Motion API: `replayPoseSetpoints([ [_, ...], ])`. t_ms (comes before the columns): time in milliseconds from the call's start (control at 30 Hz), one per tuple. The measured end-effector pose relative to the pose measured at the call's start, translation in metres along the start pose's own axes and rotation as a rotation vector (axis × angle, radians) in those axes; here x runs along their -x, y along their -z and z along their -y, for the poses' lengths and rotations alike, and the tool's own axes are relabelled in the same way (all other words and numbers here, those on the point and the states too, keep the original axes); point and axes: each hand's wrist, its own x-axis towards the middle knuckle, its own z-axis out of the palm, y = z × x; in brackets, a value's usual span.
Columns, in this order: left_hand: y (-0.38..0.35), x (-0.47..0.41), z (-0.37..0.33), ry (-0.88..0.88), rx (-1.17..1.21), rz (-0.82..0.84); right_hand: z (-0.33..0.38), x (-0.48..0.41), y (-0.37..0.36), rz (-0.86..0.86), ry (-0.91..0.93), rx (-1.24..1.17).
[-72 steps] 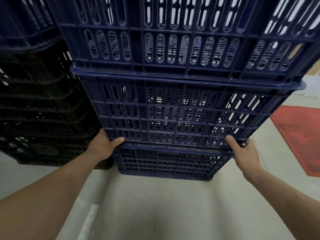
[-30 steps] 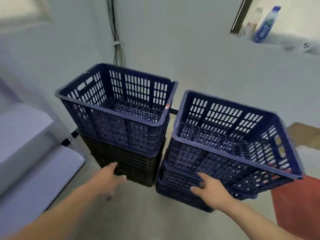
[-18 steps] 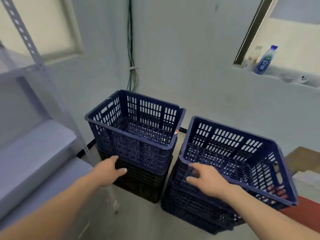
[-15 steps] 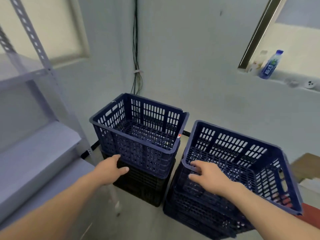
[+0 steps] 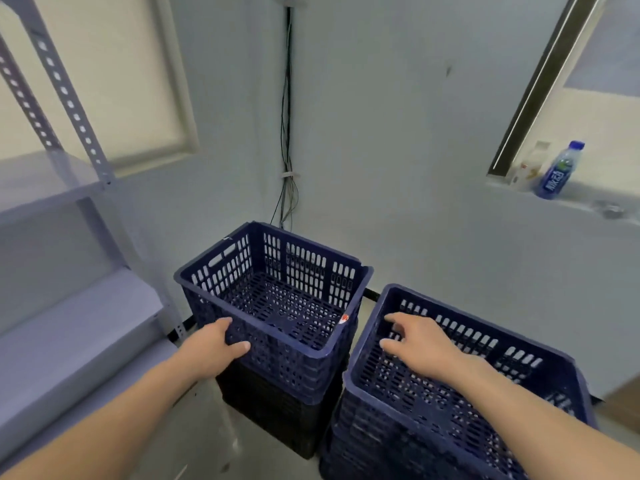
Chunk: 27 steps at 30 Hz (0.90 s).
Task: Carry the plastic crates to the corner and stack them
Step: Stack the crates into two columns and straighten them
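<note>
Two crate stacks stand in the room's corner. On the left, a dark blue slotted crate (image 5: 277, 306) sits on black crates (image 5: 277, 410). My left hand (image 5: 214, 348) lies against its near left corner, thumb across the front wall, fingers loosely curved and not clamped. On the right, the top blue crate (image 5: 467, 393) rests nested on more blue crates (image 5: 363, 445). My right hand (image 5: 419, 344) hovers over its near left part, fingers spread, holding nothing.
A grey metal shelving rack (image 5: 69, 237) stands close on the left. Cables (image 5: 287, 150) run down the corner wall. A blue bottle (image 5: 559, 171) stands on the window ledge at the right. A brown box (image 5: 620, 400) sits at the right edge.
The view rose from close against the crates to above both stacks. My right hand let go of the right crate's rim and hovers over it. My left hand moved up onto the left crate's corner.
</note>
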Motion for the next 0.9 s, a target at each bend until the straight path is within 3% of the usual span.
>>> replayPoseSetpoints([
  [633, -0.057, -0.075, -0.151, -0.128, -0.085, 0.036, -0.125, 0.028, 0.094, -0.127, -0.148, 0.027],
  [900, -0.103, -0.061, -0.234, -0.049, -0.081, -0.024, -0.229, 0.010, 0.133, -0.083, -0.055, 0.007],
])
